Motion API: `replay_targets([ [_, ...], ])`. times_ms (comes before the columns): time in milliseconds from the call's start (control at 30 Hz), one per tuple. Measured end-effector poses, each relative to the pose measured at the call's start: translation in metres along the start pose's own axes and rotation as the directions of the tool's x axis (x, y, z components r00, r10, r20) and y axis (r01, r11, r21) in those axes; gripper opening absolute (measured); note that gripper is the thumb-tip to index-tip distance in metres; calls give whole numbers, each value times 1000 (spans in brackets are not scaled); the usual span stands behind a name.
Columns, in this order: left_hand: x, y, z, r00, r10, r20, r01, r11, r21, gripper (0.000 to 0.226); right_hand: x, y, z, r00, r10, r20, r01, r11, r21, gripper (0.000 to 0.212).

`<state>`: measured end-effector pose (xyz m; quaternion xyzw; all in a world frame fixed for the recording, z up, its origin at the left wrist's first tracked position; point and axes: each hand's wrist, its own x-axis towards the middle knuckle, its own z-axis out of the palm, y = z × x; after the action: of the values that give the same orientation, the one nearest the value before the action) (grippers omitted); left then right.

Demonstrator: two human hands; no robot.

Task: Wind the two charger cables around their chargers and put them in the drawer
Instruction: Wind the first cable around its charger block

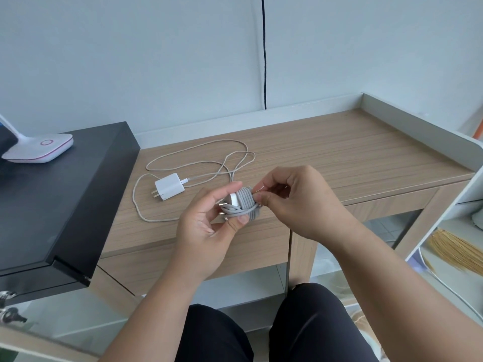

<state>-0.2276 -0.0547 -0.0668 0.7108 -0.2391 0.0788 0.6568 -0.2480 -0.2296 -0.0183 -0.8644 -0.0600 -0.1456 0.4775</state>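
wound charger (241, 203) half hidden between left hand (209, 228) and right hand (292, 202).

Both forearms reach forward, bare. The left hand (209, 226) cups palm-up, thumb and fingers curled closed. The right hand (292, 202) pinches with thumb and forefinger.

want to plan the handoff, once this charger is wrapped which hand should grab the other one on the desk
Probably the left hand. The loose charger lies on the desk just beyond and to the left of it, while the right hand sits farther over, pinching the cable end on the wound charger.
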Motion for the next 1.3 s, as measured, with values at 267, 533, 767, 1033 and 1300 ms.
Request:
replay_targets([
  [267, 5, 7, -6, 999, -48, 27, 48, 999, -1, 43, 1, 14, -7, 997, 27, 73, -49, 946, 320, 7],
  [533, 6, 8, -1, 1000, 11, 24, -11, 1000, 21, 42, 4, 11, -9, 997, 0, 76, -17, 975, 223, 8],
  [767, 7, 4, 2, 999, -2, 44, 1, 1000, 9, 46, 7, 16, -12, 990, 9, 140, -37, 979, 200, 8],
  [1033, 8, -7, 14, 962, -273, -13, 253, 909, -332, 39, 20, 40, -10, 971, 52, 232, -196, 729, 656, 22],
  [1300, 28, -20, 29, 934, -350, -76, 279, 844, -459, 45, 16, 64, 33, 996, 76, -34, -42, 810, 585, 27],
])
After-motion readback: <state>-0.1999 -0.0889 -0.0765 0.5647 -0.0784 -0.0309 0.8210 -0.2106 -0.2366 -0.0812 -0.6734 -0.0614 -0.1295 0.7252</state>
